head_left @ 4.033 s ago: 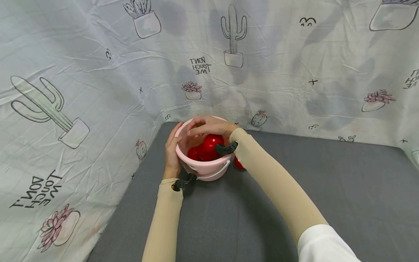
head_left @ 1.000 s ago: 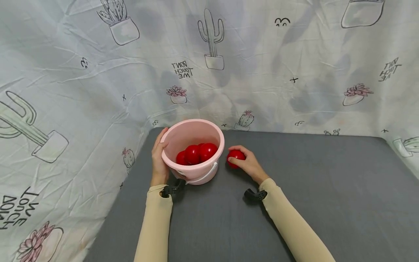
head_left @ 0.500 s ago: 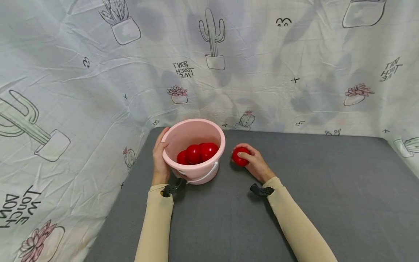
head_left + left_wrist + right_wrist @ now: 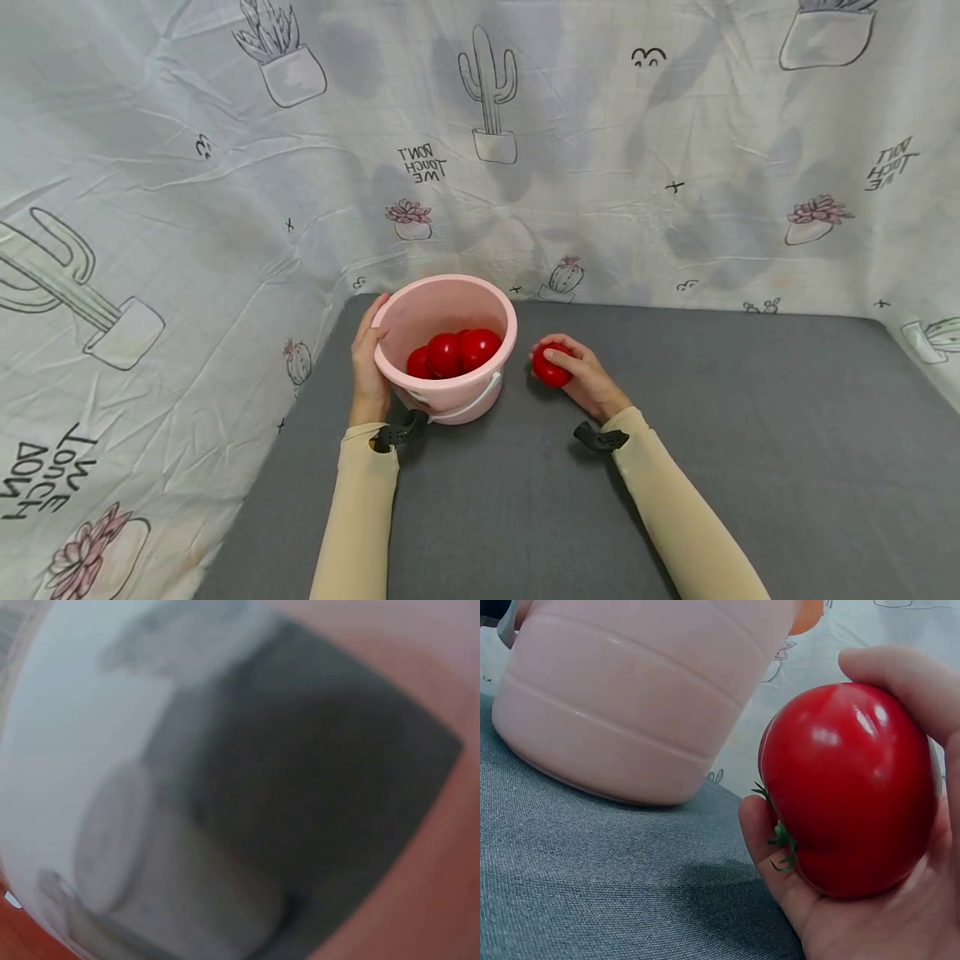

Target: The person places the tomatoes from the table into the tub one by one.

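My left hand [image 4: 369, 367] holds the left side of a pink bucket [image 4: 472, 392], thumb over its rim. Inside the bucket lie several red tomatoes [image 4: 444, 355]. To the bucket's right, my right hand [image 4: 592, 379] grips another tomato [image 4: 552, 365], just above the table. In the right wrist view this tomato [image 4: 847, 787] shows a green stem, with the fingers curled round it and the bucket's wall [image 4: 622, 697] beyond, apart from it. The left wrist view is blurred; only a shiny pale surface with reflections [image 4: 225, 787] can be made out, close to the camera.
A grey cloth-covered table [image 4: 480, 517] stretches in front and to the right. Pale fabric printed with cacti [image 4: 600, 167] hangs behind and on the left. The bucket's white handle [image 4: 468, 404] hangs down its front. An orange rounded shape [image 4: 807, 616] peeks past the bucket, its kind unclear.
Four seconds ago my right hand was over the bucket and a tomato lay beside it. The hand moved right, took that tomato and drew it slightly away. My left hand stays on the bucket.
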A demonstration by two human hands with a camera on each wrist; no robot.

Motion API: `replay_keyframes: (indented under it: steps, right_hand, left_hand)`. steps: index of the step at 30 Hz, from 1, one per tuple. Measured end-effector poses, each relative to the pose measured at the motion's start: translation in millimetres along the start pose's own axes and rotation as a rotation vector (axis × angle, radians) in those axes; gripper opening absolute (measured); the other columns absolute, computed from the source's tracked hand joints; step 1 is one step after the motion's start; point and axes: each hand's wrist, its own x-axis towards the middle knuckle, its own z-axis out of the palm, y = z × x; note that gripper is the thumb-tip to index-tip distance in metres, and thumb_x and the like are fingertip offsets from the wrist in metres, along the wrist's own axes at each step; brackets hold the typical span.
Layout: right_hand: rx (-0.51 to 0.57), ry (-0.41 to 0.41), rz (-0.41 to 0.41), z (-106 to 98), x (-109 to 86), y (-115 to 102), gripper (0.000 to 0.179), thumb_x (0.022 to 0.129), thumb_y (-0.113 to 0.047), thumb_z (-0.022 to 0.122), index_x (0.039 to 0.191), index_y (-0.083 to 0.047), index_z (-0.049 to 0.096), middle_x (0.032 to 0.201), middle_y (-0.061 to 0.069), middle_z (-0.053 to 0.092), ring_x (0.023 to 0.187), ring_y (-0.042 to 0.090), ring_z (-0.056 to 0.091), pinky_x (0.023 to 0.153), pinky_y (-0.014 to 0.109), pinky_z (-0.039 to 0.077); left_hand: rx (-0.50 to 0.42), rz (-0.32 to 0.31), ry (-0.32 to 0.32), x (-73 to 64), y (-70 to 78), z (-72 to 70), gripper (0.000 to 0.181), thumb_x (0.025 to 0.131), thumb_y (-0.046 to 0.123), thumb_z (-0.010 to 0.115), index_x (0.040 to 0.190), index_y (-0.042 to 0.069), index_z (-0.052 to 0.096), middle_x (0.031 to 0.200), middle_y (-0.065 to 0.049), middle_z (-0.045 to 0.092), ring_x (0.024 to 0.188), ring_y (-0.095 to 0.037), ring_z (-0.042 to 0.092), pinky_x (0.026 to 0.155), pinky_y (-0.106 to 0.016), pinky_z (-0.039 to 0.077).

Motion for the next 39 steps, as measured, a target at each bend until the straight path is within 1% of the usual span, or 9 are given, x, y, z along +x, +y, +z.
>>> replay_keyframes:
  steps: [7,14,18,24,26,29,33,36,39]
  right_hand:
    - [0.007,-0.009,-0.015,2,-1.0,-2,0.025,0.102,-0.017,0.056,0.126,-0.008,0.055,0.123,0.004,0.065,0.116,0.02,0.065,0.094,0.034,0.058]
    - [-0.003,0.001,0.002,4,-1.1,-4,0.044,0.102,-0.019,0.057,0.137,0.003,0.043,0.123,0.003,0.064,0.117,0.02,0.065,0.094,0.034,0.058]
    - [-0.001,-0.005,0.002,6,-1.4,-6,0.038,0.101,-0.02,0.058,0.133,-0.001,0.049,0.126,0.006,0.063,0.118,0.021,0.065,0.094,0.034,0.058]
    - [0.007,-0.026,-0.004,10,-1.1,-10,0.019,0.102,-0.019,0.056,0.12,-0.014,0.06,0.126,0.008,0.062,0.116,0.02,0.066,0.094,0.034,0.058]
    - [0.01,-0.03,-0.003,10,-0.8,-10,0.018,0.102,-0.019,0.055,0.12,-0.015,0.061,0.127,0.009,0.062,0.117,0.02,0.066,0.095,0.034,0.058]
    - [0.018,-0.041,-0.007,8,-0.6,-10,0.023,0.103,-0.019,0.054,0.124,-0.011,0.058,0.128,0.011,0.061,0.116,0.02,0.065,0.094,0.034,0.058]
    - [0.027,-0.113,0.0,1,1.7,-8,0.027,0.104,-0.019,0.052,0.128,-0.006,0.054,0.128,0.011,0.061,0.115,0.02,0.065,0.095,0.034,0.058]
    - [0.022,-0.192,0.029,-5,3.5,-9,0.027,0.105,-0.019,0.05,0.129,-0.006,0.054,0.126,0.009,0.063,0.115,0.021,0.065,0.096,0.035,0.057]
    - [0.005,-0.227,0.063,-9,2.4,-14,0.028,0.105,-0.017,0.048,0.13,-0.008,0.057,0.125,0.008,0.065,0.114,0.02,0.065,0.096,0.037,0.057]
  left_hand:
    - [-0.012,0.019,-0.006,-0.3,2.3,0.7,0.055,0.096,0.021,0.035,0.147,0.03,0.053,0.154,0.007,0.048,0.14,-0.017,0.044,0.122,-0.048,0.031]
    - [-0.009,0.025,-0.007,-1.7,4.9,-0.3,0.054,0.096,0.021,0.035,0.146,0.03,0.053,0.154,0.008,0.048,0.14,-0.017,0.044,0.122,-0.048,0.031]
    - [-0.015,0.032,-0.008,-1.9,6.5,-1.3,0.054,0.096,0.021,0.035,0.146,0.03,0.053,0.154,0.008,0.048,0.14,-0.018,0.044,0.122,-0.049,0.031]
    - [-0.026,0.043,-0.003,-1.9,9.8,-2.6,0.054,0.096,0.02,0.035,0.146,0.03,0.053,0.153,0.008,0.048,0.14,-0.017,0.044,0.122,-0.048,0.031]
    - [-0.031,0.045,0.0,-1.9,10.3,-3.2,0.054,0.096,0.02,0.035,0.146,0.029,0.053,0.153,0.007,0.048,0.14,-0.017,0.044,0.122,-0.049,0.031]
    - [-0.022,0.034,-0.006,-2.3,9.5,-3.6,0.054,0.096,0.021,0.036,0.147,0.03,0.053,0.154,0.007,0.048,0.14,-0.018,0.044,0.122,-0.049,0.031]
    - [0.0,0.024,-0.009,-3.4,7.0,-4.1,0.053,0.097,0.024,0.036,0.147,0.032,0.052,0.154,0.008,0.047,0.14,-0.019,0.043,0.121,-0.05,0.032]
    - [0.012,0.018,-0.004,-5.5,5.1,-4.2,0.053,0.097,0.024,0.037,0.146,0.033,0.052,0.154,0.009,0.048,0.14,-0.019,0.043,0.121,-0.05,0.033]
    - [0.026,0.003,-0.007,-8.1,3.2,-4.1,0.052,0.097,0.024,0.037,0.146,0.035,0.052,0.153,0.01,0.048,0.139,-0.018,0.044,0.12,-0.049,0.034]
